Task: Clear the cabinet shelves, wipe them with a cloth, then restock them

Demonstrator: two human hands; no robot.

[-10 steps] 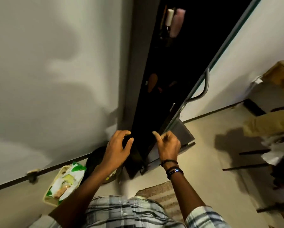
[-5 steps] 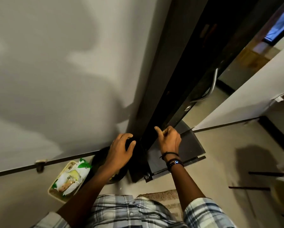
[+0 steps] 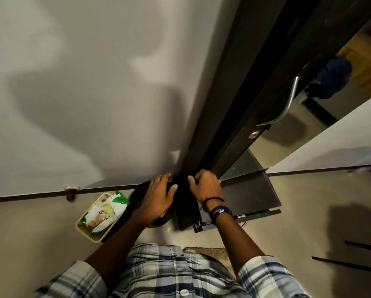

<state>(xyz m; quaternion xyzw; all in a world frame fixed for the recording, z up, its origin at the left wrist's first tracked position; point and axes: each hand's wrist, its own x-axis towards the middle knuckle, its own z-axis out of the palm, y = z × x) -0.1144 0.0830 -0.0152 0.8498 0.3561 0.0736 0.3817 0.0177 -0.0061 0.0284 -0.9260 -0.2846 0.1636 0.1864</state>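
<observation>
While the pale grey wall (image 3: 77,87) fills the whole left half of the frame, a tall dark-brown cabinet (image 3: 229,108) rises from lower centre to the top right, seen steeply from above. Its mirrored door (image 3: 309,117) stands ajar just right of the dark body, with a curved silver metal handle (image 3: 287,104) and a small round silver lock (image 3: 254,134) below it. What sits on the shelves cannot be made out; the gap is black. Beige floor (image 3: 309,237) spreads across the lower right, and a black open drawer or panel (image 3: 249,194) juts out at the cabinet's foot. A blue-and-white checked shirt (image 3: 171,274) covers the bottom centre.

Left of the cabinet base lies a round black dish (image 3: 140,193), and beside it, lower left, a cream rectangular tray (image 3: 83,227) holding a white-and-green plastic packet (image 3: 104,211); only blurred letters like "ba" show on it.

At the centre bottom, the left hand (image 3: 158,201) rests over the black dish against the cabinet's left edge, fingers spread apart and thumb out. Its partner, the right hand (image 3: 206,187), is curled shut around the door's lower edge, thumb raised. Black beaded bracelets (image 3: 218,208) with one blue bead circle that wrist.
</observation>
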